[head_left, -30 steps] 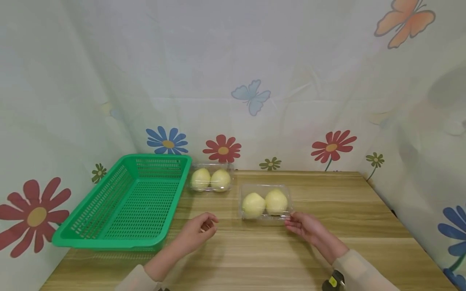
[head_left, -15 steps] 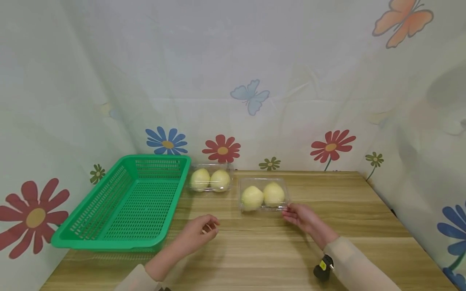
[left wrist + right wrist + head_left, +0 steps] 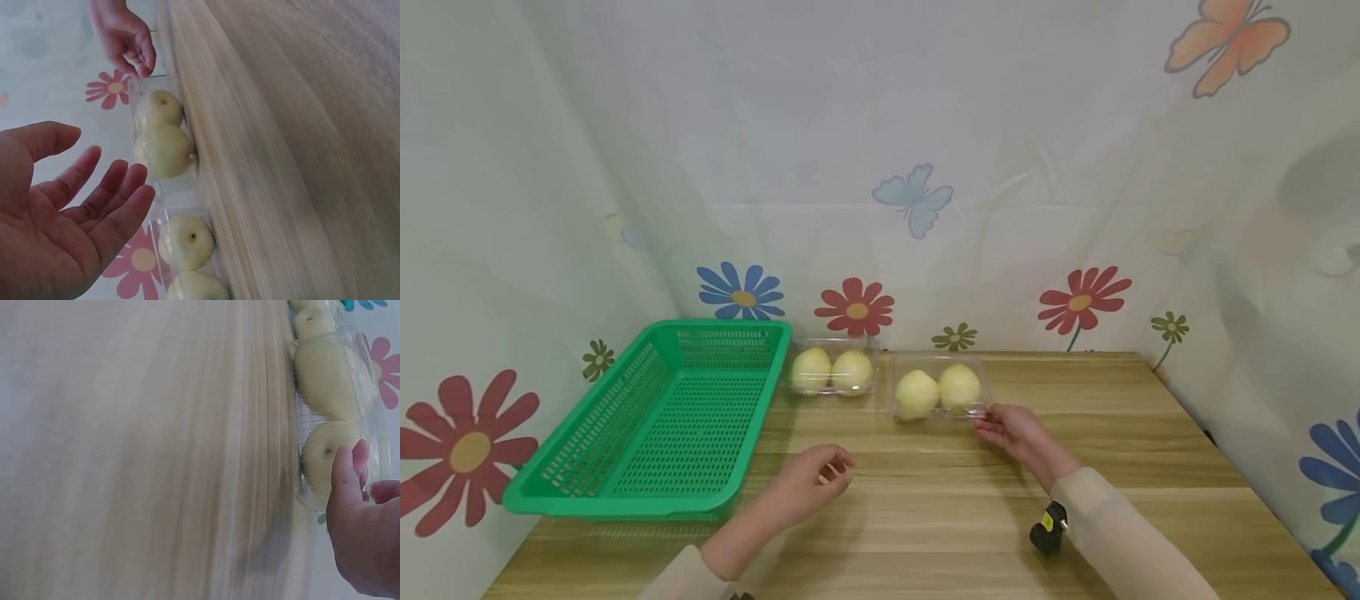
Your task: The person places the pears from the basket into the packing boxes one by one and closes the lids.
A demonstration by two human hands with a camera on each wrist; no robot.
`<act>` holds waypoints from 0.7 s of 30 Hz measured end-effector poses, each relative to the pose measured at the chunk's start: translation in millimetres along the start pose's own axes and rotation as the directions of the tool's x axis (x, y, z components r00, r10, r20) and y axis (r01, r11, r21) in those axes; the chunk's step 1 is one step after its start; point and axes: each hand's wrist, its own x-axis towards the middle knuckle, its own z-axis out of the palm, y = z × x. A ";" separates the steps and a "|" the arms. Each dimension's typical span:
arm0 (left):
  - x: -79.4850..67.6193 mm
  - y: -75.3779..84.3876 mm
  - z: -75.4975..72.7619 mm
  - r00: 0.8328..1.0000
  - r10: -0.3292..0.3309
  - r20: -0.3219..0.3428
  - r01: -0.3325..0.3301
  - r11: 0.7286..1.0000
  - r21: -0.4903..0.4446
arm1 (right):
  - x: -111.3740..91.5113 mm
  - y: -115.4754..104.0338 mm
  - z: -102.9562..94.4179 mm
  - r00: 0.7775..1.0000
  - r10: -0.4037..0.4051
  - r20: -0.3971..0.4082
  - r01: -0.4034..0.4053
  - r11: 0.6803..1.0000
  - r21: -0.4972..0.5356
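Note:
My right hand (image 3: 1011, 429) pinches the near right corner of a clear plastic box (image 3: 940, 414). Inside that box lie two pale yellow fruits (image 3: 917, 393), round like pears, side by side. To its left a second clear plastic box (image 3: 835, 390) holds two similar fruits (image 3: 852, 372). In the right wrist view my fingers (image 3: 342, 475) are at the box's end. My left hand (image 3: 811, 483) hovers over the wooden table, apart from both boxes. The left wrist view shows its fingers (image 3: 119, 215) loosely bent with nothing in them.
A green perforated plastic basket (image 3: 752, 433) stands on the left of the wooden table (image 3: 925, 533). Behind the table hangs a pale cloth (image 3: 1000, 167) with printed flowers and butterflies. The second box sits close to the basket's right rim.
The box at my right hand has slid away toward the back cloth and slightly left, now nearly level with the second box. My right hand has moved with it. The left hand has barely moved.

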 end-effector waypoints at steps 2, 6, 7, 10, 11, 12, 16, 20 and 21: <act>0.3 -0.4 0.9 1.000 0.005 -0.002 -0.005 1.000 0.003 | 3.5 -0.9 1.7 1.000 -0.001 -0.010 0.001 1.000 0.006; -1.1 -0.3 4.2 1.000 -0.007 0.004 0.007 1.000 0.015 | 8.8 -1.7 3.4 1.000 0.003 -0.013 -0.002 1.000 0.025; -1.7 0.0 5.1 1.000 -0.008 0.005 0.008 1.000 0.022 | 10.1 -1.5 3.6 1.000 0.005 -0.015 -0.005 1.000 0.031; -3.4 1.1 7.3 1.000 -0.007 0.009 0.007 0.999 0.049 | 13.7 -1.5 5.2 1.000 0.013 -0.017 -0.012 0.999 0.048; -3.7 1.6 7.6 1.000 -0.002 0.006 0.002 0.998 0.057 | 15.2 -1.5 5.7 1.000 0.013 -0.025 -0.012 0.999 0.050; -3.8 2.1 7.9 1.000 0.004 0.002 -0.004 0.998 0.067 | 16.9 -1.7 6.6 0.999 0.015 -0.035 -0.013 0.999 0.051; -3.2 4.3 7.0 1.000 0.009 -0.005 -0.008 0.997 0.081 | 23.8 -4.0 8.1 0.999 0.003 -0.054 -0.001 0.999 0.050; -2.4 5.1 5.4 1.000 -0.002 0.011 0.001 0.997 0.079 | 30.6 -7.8 10.4 0.997 0.007 -0.080 -0.004 0.999 0.032; -2.1 5.0 5.1 1.000 -0.003 0.014 0.002 0.997 0.078 | 32.1 -8.8 10.8 0.996 0.011 -0.086 -0.009 1.000 0.026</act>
